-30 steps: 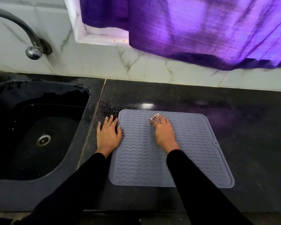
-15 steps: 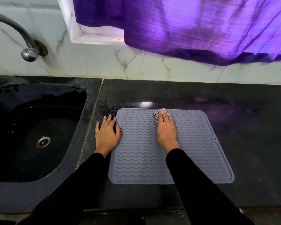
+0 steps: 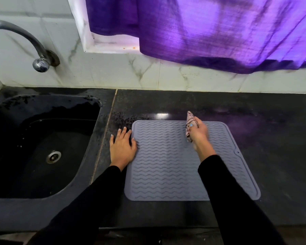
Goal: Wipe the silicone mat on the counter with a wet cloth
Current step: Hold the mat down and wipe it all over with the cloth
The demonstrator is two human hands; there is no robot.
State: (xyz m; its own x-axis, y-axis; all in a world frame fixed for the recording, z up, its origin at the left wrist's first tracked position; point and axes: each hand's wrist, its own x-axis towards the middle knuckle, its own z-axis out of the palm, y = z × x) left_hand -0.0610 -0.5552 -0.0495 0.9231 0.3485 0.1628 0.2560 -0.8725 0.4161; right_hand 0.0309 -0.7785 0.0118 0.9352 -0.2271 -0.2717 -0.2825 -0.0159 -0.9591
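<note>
Grey wave-ribbed silicone mat [image 3: 166,165] lies flat on black counter [image 3: 272,138].

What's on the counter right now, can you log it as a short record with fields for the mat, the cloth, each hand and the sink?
mat: grey silicone mat, flat on the dark counter, wavy ridges
cloth: checked cloth, bunched in the right hand, over the mat's far edge
right hand: right hand gripping the cloth
left hand: left hand flat, palm down, at the mat's left edge
sink: black sink left of the mat, no tap water visibly running
</note>
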